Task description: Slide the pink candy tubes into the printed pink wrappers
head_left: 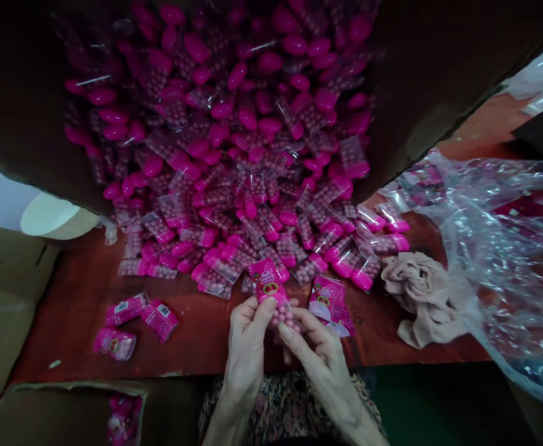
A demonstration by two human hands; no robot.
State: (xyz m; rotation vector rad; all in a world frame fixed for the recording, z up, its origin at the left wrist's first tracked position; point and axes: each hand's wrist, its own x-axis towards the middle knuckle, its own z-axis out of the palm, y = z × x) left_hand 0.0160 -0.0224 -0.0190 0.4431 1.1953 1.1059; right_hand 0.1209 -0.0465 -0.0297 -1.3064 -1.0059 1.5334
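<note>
Both hands meet at the table's front edge around one clear container of pink balls (284, 314) with a printed pink label (268, 280) on its upper part. My left hand (248, 334) grips its left side, thumb on the label. My right hand (315, 347) pinches its lower right end between thumb and fingers. Just right of the hands lie flat pink printed labels (331, 300). Behind them spreads a big heap of unlabelled clear containers with pink caps (253, 186). Several labelled containers (160, 319) lie on the table at the left.
A large dark box (439, 56) stands open behind the heap. At the right are a crumpled beige cloth (415, 282) and a clear plastic bag (499, 248). An open carton (67, 415) with pink containers inside sits below the red table (197, 337) at the lower left.
</note>
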